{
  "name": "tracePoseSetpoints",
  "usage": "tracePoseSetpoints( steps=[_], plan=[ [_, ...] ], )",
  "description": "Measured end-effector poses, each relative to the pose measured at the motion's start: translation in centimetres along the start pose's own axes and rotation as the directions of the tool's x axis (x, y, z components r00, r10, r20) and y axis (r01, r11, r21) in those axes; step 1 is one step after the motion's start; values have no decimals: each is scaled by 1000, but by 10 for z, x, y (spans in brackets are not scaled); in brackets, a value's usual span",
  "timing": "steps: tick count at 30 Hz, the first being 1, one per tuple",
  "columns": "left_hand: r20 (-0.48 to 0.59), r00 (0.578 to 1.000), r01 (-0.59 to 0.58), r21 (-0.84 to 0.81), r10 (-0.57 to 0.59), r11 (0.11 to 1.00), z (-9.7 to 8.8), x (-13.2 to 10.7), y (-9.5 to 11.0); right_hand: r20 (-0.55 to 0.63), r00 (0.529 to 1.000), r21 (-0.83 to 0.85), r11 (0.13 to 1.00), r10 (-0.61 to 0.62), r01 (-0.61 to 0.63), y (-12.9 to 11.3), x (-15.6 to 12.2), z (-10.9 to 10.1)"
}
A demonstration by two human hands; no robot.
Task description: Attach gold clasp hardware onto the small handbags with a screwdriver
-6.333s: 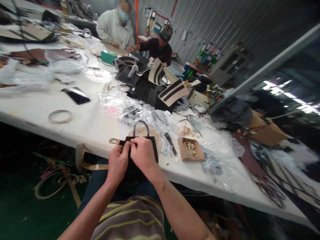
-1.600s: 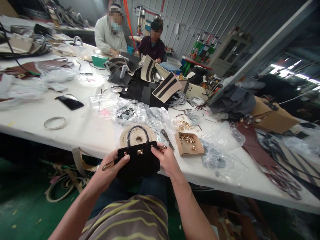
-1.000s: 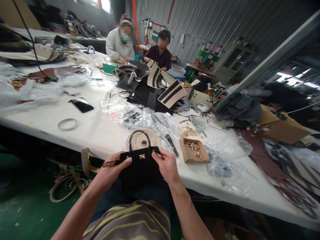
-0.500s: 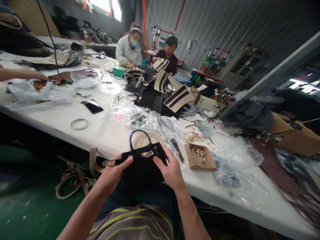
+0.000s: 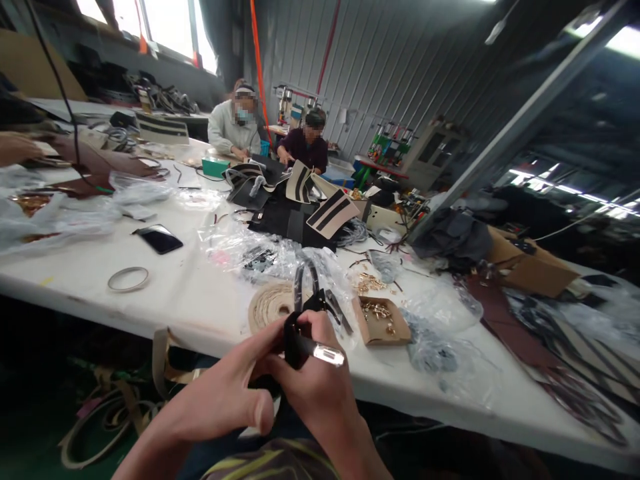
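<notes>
Both my hands hold a small black handbag [image 5: 299, 331] edge-on near the table's front edge. My left hand [image 5: 235, 393] wraps the bag from the left, thumb forward. My right hand [image 5: 313, 387] grips it from the right, closed around the body, with a strap end and its shiny metal tip [image 5: 327, 355] sticking out over the knuckles. The bag's handle [image 5: 306, 283] rises above my fingers. Most of the bag is hidden behind my hands.
A coil of beige cord [image 5: 270, 303] lies just beyond the bag. A cardboard tray of gold fittings [image 5: 381, 320], clear plastic bags [image 5: 250, 247], a phone [image 5: 159, 239], a ring [image 5: 129, 279] and striped bag panels [image 5: 333, 213] cover the white table [image 5: 190, 293]. Two people [image 5: 237, 123] sit opposite.
The bag has turned from facing me to edge-on and come closer. My hands have closed around it, and the view has tilted upward.
</notes>
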State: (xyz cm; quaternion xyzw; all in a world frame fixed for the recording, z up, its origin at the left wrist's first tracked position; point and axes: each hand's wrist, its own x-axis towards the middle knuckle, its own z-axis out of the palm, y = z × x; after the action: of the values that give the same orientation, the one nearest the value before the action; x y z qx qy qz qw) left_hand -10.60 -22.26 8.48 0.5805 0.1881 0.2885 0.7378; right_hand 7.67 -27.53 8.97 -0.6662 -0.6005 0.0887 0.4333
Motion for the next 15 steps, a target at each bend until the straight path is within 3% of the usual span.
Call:
tracePoseSetpoints(
  steps=[2, 5, 8, 10, 12, 13, 15],
  plan=[
    [33, 999, -26, -26, 27, 999, 6, -3, 6, -62, 995, -17, 997, -81, 80, -7, 0, -19],
    [80, 991, -102, -66, 107, 993, 18, 4, 17, -181, 950, -95, 966, -254, 240, -17, 2, -56],
    [-23, 975, -222, 17, 222, 975, 17, 20, 36, -214, 939, -87, 962, -271, 258, -25, 9, -96],
    [-190, 913, -328, 181, 360, 927, 6, 28, 51, -258, 947, 49, 976, -191, 211, -25, 16, -116],
    [-281, 828, -377, 361, 485, 853, -8, 31, 66, -285, 953, 284, 941, -102, 186, -20, 24, -126],
    [-282, 805, -382, 428, 522, 819, -13, 30, 73, -272, 960, 405, 898, -64, 175, -15, 28, -127],
    [-193, 813, -387, 525, 549, 758, -20, 25, 85, -182, 983, 598, 793, -9, 118, 1, 38, -122]
  ],
)
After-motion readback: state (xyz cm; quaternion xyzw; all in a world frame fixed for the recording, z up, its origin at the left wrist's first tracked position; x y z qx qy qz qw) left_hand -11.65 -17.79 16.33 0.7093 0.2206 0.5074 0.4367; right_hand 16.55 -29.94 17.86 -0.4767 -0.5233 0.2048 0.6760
